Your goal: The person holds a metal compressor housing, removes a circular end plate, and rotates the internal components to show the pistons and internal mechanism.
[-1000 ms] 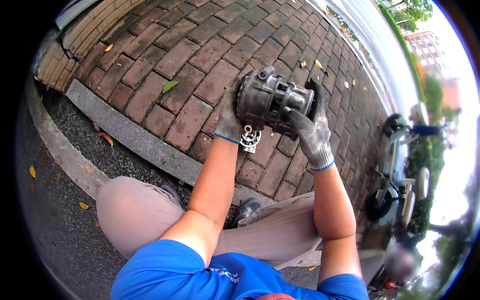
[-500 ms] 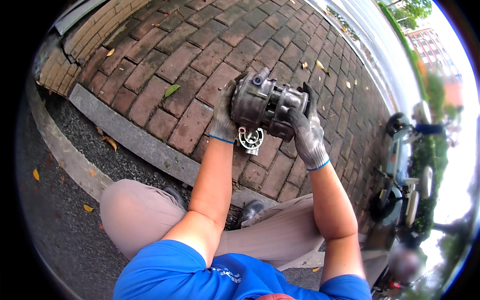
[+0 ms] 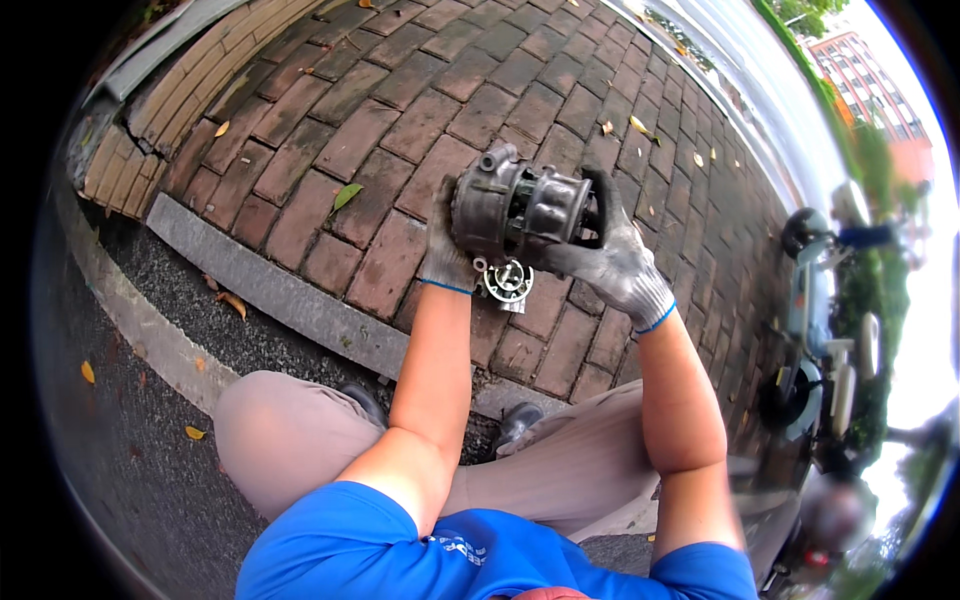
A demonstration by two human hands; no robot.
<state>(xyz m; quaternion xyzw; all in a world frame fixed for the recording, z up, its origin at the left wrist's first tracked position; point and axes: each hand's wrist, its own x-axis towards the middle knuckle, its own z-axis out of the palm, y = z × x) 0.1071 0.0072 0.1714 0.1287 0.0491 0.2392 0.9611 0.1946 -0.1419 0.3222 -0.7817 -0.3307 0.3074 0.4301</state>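
Observation:
Between my gloved hands is a dark, oily, roughly cylindrical metal compressor body [image 3: 482,212], held above the brick paving. It has a short tubular port on top and a gap around its middle that parts the left section from the right one. My left hand [image 3: 446,240] is closed against its left end, the fingers mostly hidden behind the housing. My right hand [image 3: 622,262] wraps the right end, thumb underneath and fingers curled over the far side. Just below the body, a bright silver round metal cover [image 3: 528,285] with a ring-shaped rim lies on the bricks.
Red-brown brick paving [image 3: 385,205] stretches ahead, bordered by a grey stone curb [image 3: 270,285]. A low tiled edge [image 3: 195,75] stands at far left. Electric scooters [image 3: 808,300] are parked at the right. Fallen leaves [image 3: 347,195] dot the bricks and asphalt.
The compressor body has shifted slightly left with both hands around it. My right hand has changed its grip, from fingers over the front of the right section to cupping its right end.

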